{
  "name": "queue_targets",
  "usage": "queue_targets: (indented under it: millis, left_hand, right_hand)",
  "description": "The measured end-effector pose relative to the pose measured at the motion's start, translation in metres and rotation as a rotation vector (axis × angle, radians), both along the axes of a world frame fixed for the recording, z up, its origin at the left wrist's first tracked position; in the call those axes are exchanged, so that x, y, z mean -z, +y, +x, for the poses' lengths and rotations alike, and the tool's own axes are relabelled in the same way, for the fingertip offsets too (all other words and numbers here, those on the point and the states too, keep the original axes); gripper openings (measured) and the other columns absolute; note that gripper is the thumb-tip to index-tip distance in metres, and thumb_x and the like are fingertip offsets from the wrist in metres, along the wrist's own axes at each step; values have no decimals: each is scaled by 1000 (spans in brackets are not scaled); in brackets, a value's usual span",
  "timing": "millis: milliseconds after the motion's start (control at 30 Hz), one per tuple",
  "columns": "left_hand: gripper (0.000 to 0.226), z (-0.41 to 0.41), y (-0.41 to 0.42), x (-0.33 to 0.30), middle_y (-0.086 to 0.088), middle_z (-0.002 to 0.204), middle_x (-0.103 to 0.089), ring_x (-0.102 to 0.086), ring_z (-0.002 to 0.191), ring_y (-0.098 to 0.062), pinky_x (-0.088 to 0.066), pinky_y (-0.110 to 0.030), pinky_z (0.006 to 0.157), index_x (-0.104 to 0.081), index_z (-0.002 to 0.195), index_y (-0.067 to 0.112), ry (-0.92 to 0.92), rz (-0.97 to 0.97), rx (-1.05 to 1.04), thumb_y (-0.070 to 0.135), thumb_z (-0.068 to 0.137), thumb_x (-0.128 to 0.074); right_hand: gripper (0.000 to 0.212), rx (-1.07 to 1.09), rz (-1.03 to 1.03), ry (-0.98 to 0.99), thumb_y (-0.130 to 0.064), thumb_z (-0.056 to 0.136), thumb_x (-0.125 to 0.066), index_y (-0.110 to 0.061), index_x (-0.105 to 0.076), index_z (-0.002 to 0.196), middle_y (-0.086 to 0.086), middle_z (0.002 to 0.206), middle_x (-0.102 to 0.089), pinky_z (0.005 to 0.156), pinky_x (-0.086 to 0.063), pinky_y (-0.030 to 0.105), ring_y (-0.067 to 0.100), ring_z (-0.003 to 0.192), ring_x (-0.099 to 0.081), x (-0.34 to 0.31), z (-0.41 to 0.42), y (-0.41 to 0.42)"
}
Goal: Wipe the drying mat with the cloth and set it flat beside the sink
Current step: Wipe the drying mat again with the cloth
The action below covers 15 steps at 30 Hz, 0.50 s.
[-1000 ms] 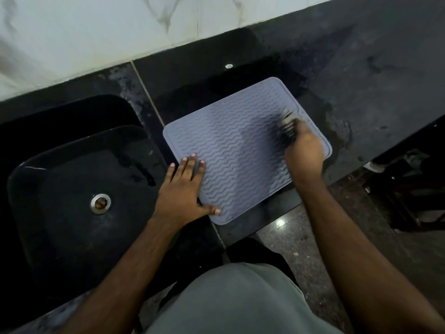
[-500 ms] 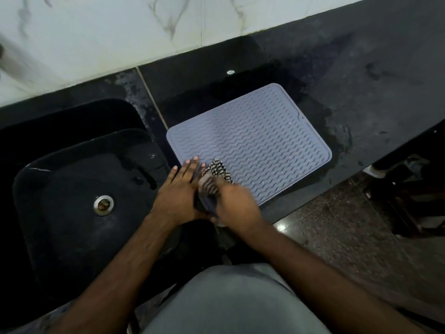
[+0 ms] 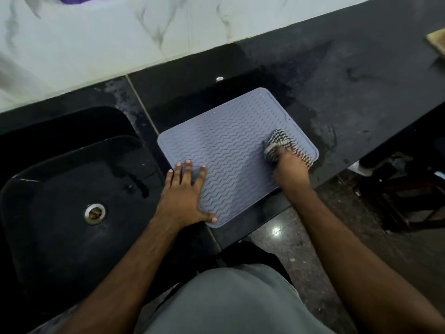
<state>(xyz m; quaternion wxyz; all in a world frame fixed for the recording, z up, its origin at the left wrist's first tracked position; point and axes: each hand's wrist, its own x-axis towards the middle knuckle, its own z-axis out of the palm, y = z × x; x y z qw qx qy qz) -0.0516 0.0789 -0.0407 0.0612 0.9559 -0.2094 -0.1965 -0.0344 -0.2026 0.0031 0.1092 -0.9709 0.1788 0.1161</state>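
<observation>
Black sink (image 3: 60,189): glossy dark basin at far left, rounded corners, a round metal drain (image 3: 94,213) in its floor; no brand or writing readable anywhere in view.
Wall (image 3: 96,44): white marble-look slabs with grey veining, running along the back.
Countertop (image 3: 361,75): black polished stone, a pale seam line just right of the sink, dull wet-looking patches around the mat.
Left hand (image 3: 183,196): flat on the mat's near-left corner, fingers straight and spread, thumb out along the near edge, pressing down.
Drying mat (image 3: 231,150): grey-lilac, rubbery look, rounded rectangle with a raised rim and rows of zigzag ridges; it lies flat on the countertop just beside the sink, turned at a slant to the counter edge.
Cloth (image 3: 279,141): black-and-white checked fabric, bunched into a wad, sitting on the mat near its right edge.
Right hand (image 3: 292,171): fingers curled round the cloth, holding it down against the ridges.
Floor (image 3: 301,237): speckled polished stone below the counter edge, one bright glint on it.
Far right corner (image 3: 437,42): a tan, rough-edged thing on the counter, too cropped to identify.
</observation>
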Motion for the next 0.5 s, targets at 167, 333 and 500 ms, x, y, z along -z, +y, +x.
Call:
queue_targets:
  millis: [167,333,500]
  left_hand:
    - [142,-1,6,5,-17,165,20,16,153,-36,9,-52,123,13,160,22,-39,-15,-3,103,55,-38]
    - [127,-2,8,6,-16,166,17,11,154,-34,7,-45,125,9,160,18,-41,-80,3,81,71,-55]
    - [146,9,38,-6,6,168,1,7,154,-11,8,-35,123,4,161,23,132,-383,-63,77,54,-80]
  right_hand:
    - [52,-43,-70,66,-9,102,-34,1,-22,151,36,150,-31,97,-46,55,51,131,-43,20,-36,71]
    - [71,-329,66,164,-16,92,-55,3,-22,151,38,144,-39,94,-50,47,46,122,-55,6,-73,155]
    - [34,-295,314,-8,-15,90,-52,-12,-55,124,21,102,-70,78,-53,45,40,96,-67,-24,-57,138]
